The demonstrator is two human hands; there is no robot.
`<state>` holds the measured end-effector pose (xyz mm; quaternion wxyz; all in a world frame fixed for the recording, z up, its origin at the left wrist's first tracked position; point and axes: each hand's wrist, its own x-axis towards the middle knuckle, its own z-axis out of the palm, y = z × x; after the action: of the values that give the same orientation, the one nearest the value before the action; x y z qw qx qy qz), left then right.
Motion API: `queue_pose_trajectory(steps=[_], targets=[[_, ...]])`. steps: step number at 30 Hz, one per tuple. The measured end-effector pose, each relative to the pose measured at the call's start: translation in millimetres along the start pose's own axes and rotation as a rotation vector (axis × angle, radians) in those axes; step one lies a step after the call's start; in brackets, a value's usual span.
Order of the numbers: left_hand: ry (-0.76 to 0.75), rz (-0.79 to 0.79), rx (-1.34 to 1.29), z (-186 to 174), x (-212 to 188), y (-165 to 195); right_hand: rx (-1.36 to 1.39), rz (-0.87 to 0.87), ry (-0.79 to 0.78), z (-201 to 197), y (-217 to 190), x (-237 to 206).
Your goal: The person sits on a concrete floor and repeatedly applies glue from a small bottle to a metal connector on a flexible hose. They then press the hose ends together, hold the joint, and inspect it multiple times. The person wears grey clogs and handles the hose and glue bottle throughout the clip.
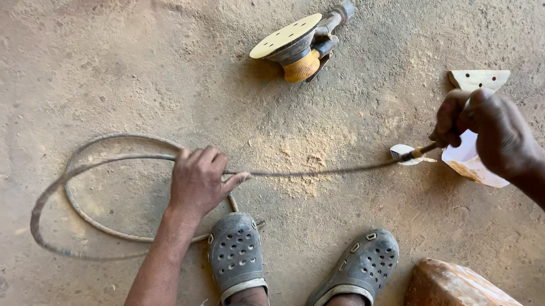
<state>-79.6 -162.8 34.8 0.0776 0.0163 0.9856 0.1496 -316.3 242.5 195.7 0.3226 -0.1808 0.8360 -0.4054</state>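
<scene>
My left hand (pixel 199 179) grips a thin grey hose (pixel 310 173) that runs taut across the dusty floor. Behind that hand the hose lies in a loose coil (pixel 88 190). My right hand (pixel 482 127) holds the hose's far end near its brass fitting (pixel 419 151), together with a pale, rust-stained piece (pixel 472 163) sticking out below the fist. An air sander (pixel 300 42) with a round yellow perforated pad lies on its side farther off, apart from both hands.
Sawdust (pixel 305 152) covers the concrete floor. My two feet in grey perforated clogs (pixel 235 250) (pixel 357 266) rest at the bottom. A rusty metal block (pixel 468 298) sits at the lower right. A small white disc (pixel 403 150) lies by the fitting.
</scene>
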Motion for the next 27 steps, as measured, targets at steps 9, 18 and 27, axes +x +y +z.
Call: queue_pose_trajectory(steps=[9, 18, 27], targets=[[-0.131, 0.044, -0.068, 2, 10, 29, 0.646, 0.056, 0.182, 13, -6, 12], [0.153, 0.295, -0.883, -76, 45, 139, 1.15, 0.029, -0.093, 103, -79, 20], [0.206, 0.086, -1.426, -98, 40, 153, 0.413, -0.135, -0.269, 115, -115, 16]])
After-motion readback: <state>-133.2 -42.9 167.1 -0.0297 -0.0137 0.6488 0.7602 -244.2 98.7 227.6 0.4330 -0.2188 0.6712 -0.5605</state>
